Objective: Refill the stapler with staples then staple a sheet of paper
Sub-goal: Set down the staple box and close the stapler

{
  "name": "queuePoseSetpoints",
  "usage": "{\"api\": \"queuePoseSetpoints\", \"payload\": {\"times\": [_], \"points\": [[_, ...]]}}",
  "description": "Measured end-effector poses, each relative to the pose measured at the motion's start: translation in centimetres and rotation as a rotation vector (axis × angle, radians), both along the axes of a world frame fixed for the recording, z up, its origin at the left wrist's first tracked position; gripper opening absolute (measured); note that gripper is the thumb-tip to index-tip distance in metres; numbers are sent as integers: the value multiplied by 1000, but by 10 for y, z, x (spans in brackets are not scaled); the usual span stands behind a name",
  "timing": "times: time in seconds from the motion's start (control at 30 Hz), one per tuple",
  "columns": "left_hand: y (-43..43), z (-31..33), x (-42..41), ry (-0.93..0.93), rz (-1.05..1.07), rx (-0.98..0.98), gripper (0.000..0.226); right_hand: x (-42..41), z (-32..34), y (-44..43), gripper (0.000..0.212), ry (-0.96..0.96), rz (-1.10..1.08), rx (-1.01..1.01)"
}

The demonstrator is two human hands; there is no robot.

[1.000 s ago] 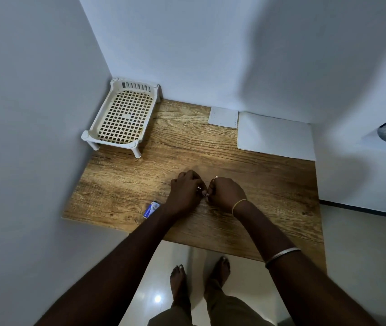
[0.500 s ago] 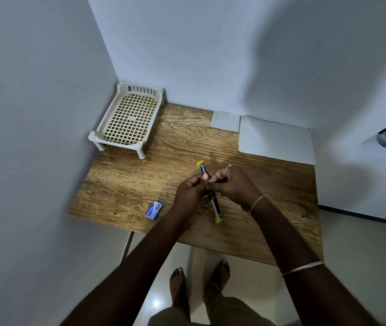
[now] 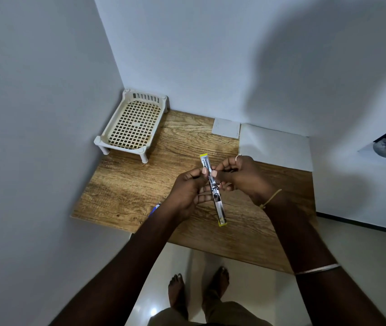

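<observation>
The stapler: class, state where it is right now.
In the head view the stapler is opened out straight and held above the wooden table, between the left hand and the right hand, near the table's middle.

Walls close the counter (image 3: 121,194) at its back and left, a white rack (image 3: 132,124) fills the far-left corner, paper sheets (image 3: 275,149) lie far right, and bare wood between stays passable.

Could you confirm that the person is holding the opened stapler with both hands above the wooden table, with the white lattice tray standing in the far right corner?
Not quite: the head view shows the white lattice tray in the far left corner. The rest holds: the left hand and right hand hold the opened stapler above the wooden table.
</observation>
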State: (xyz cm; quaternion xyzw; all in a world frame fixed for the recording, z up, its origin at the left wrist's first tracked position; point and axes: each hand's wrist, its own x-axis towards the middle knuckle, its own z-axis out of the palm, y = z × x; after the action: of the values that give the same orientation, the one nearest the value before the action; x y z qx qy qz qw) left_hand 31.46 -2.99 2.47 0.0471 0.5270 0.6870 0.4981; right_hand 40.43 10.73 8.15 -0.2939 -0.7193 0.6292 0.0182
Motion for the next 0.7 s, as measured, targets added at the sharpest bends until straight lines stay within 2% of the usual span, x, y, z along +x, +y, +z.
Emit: {"api": "queuePoseSetpoints", "payload": {"times": [0.13,0.2,0.3,0.43,0.57,0.7], "points": [[2,9,-4,-22,0,18,20,3,13,3,12,131,83,515],[2,14,-5,-33,-5,28,20,5,21,4,18,133,190,667],[2,21,-7,-27,-23,31,22,3,30,4,22,116,278,731],[3,27,-7,-1,-39,27,36,0,36,5,18,111,314,817],[2,29,-7,-26,-44,25,31,-1,43,6,18,89,378,830],[1,31,-7,-74,-52,16,38,-2,53,6,18,91,504,936]]}}
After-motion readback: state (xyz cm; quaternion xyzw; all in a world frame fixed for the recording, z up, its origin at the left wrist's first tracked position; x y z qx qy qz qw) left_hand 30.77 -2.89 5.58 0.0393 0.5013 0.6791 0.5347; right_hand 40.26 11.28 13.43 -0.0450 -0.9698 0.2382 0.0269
